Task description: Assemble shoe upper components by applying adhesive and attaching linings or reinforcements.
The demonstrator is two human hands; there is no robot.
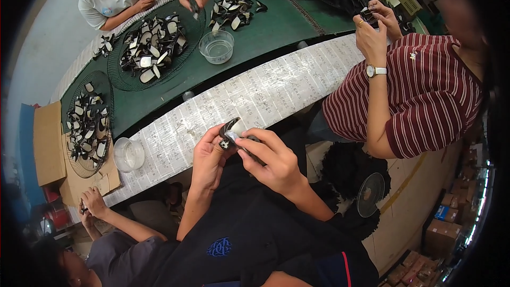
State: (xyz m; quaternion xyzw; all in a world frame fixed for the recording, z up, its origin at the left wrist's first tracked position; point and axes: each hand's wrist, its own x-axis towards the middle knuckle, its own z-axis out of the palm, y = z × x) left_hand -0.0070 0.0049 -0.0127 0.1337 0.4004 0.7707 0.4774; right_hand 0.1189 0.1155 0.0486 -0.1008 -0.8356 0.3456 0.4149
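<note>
In front of my chest, above the near edge of the paper-covered ledge, my left hand (207, 155) is closed around a small black shoe part with a cream face (236, 127). It looks like a shoe heel and is tilted upward. My right hand (274, 160) is pinched, its fingertips against the part's lower edge, where a pale grey-blue patch shows. A slim dark thing (254, 155) runs under the right fingers; most of it is hidden, so its kind is unclear.
A green table (255, 37) holds wire trays (199, 29) of similar parts, a loose heap (234, 10) and a clear tub (216, 48). A second tub (128, 155) stands on the patterned paper ledge (175, 127). Co-workers sit across, left and right; dark sheets lie at the back.
</note>
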